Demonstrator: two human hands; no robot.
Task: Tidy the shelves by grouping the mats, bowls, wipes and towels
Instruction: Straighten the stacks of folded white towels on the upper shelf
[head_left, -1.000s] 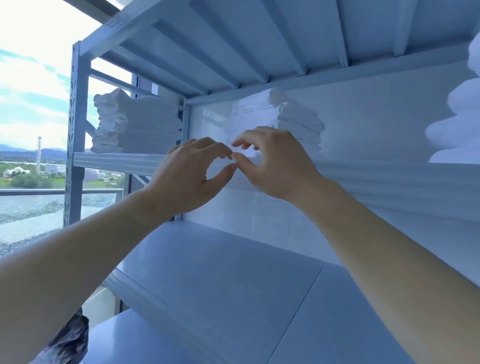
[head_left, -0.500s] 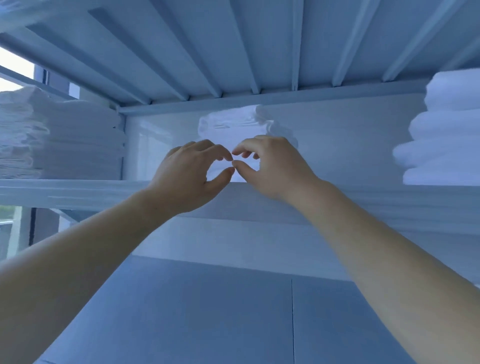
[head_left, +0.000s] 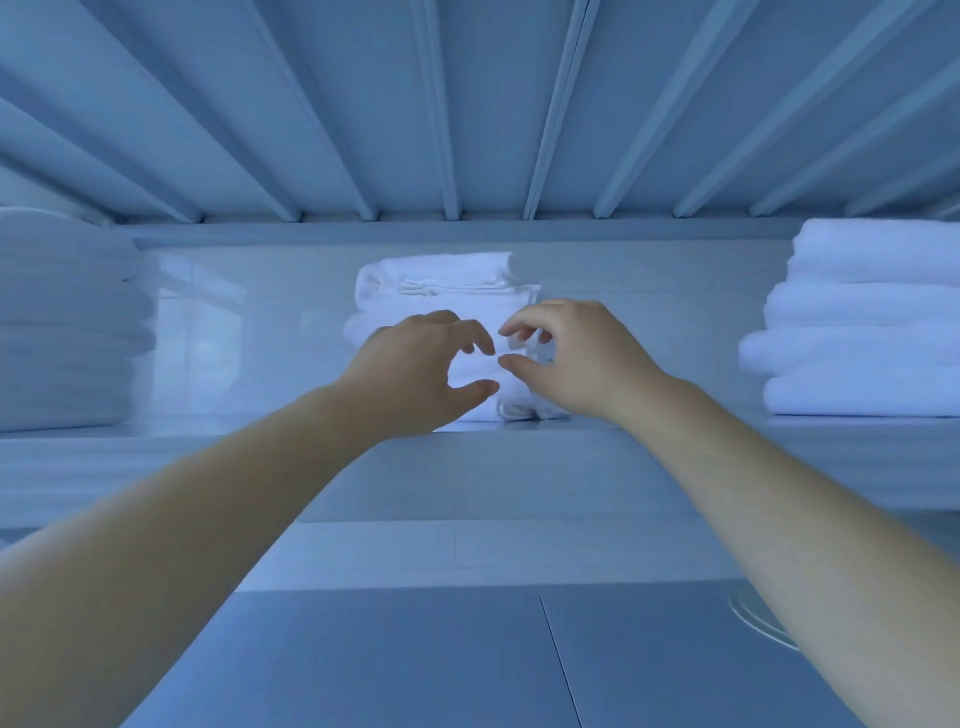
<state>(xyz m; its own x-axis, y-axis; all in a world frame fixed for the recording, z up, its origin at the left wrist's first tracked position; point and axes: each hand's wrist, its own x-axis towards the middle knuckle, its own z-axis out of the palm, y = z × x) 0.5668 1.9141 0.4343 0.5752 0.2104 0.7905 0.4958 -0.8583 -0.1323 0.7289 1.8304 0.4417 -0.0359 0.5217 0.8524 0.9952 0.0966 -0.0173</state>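
Observation:
A stack of folded white towels stands at the middle of the upper shelf, against the back wall. My left hand and my right hand are raised side by side in front of this stack. Both have curled, spread fingers and hold nothing. Their fingertips are close together but apart. I cannot tell whether they touch the towels. A second pile of folded white towels sits at the right end of the shelf. A third pile sits at the left end.
The ribbed underside of the shelf above hangs low over the towels. Below my arms lies the grey board of the lower shelf. A round pale rim shows at its right, partly hidden by my right forearm.
The view has swung right and up, from the shelf's left end and window to the middle towel stack. My hands, thumbs formerly touching, have parted slightly and reached further toward the stack.

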